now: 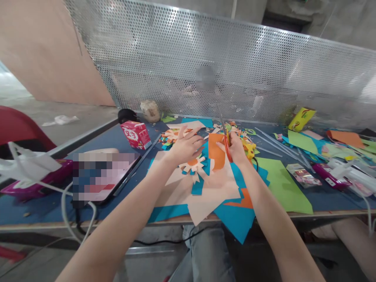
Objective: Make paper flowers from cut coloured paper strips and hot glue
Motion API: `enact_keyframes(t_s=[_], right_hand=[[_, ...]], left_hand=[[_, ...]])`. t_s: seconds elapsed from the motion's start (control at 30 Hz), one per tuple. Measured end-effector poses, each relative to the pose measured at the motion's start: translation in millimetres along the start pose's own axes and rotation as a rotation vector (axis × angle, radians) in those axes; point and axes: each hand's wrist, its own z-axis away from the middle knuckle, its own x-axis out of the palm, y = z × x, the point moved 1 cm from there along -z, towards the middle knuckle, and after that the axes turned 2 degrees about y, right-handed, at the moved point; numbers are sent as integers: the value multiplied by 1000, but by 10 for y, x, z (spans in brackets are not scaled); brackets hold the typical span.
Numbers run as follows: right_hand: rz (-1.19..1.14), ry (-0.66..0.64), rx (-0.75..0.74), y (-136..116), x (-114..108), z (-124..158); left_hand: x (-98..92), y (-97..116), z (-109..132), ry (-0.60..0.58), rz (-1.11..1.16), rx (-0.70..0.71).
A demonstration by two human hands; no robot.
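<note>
Just beyond the paper flower (194,164), orange paper (216,156) is pinched by the left hand (185,147); scissors (227,147), gripped in the right hand (236,150), are best held steady.

- I read the orange paper (216,156) as thin, smooth and matt.
- The scissors (226,145) show glossy orange plastic handles and a bare metal blade.
- The screen (235,70) behind is perforated sheet metal with a dull silver sheen.
- The table top (44,203) looks matt blue to me, with a raw wood front edge.
- The red carton (135,134) is glossy printed card.
- The jeans (208,254) are faded denim cloth.
</note>
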Motion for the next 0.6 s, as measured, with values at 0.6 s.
enact_keyframes(t_s=[0.6], right_hand=[[-17, 88, -77, -319, -70, 131]], left_hand=[[12, 12, -13, 406, 693, -697]])
